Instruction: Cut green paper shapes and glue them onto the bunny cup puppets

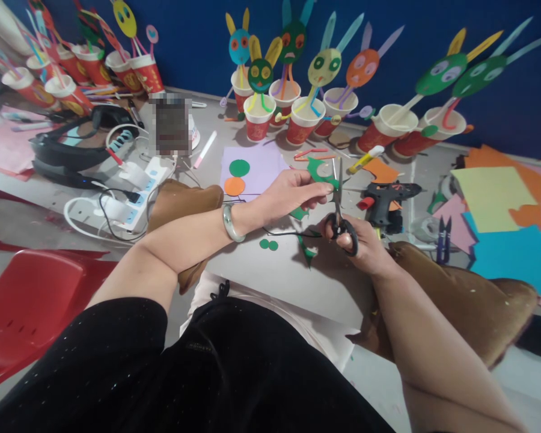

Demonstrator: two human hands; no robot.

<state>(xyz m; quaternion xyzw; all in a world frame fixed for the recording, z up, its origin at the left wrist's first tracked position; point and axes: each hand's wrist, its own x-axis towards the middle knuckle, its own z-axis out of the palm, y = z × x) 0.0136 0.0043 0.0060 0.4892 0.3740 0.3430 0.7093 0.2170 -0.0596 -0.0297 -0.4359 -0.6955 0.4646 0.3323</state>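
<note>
Green paper (318, 168) with a curved cut edge is pinched between the thumb and fingers of my left hand (300, 191). My right hand (363, 243) is closed around the black handles of a pair of scissors (339, 207), their blades pointing away from me beside the paper. Below the hands, two small joined green circles (268, 245) and a green scrap (307, 254) lie on the table. A larger green circle (239, 168) and an orange circle (234, 186) rest on a lilac sheet (252, 155) to the left.
Red paper cups (259, 123) with paper animal figures line the back. A black glue gun (385, 201), a yellow marker (366, 159) and coloured sheets (509, 249) are at right. A power strip (146, 192) with cables and a black headset (67, 147) lie left. Brown cushions (455, 294) flank the table front.
</note>
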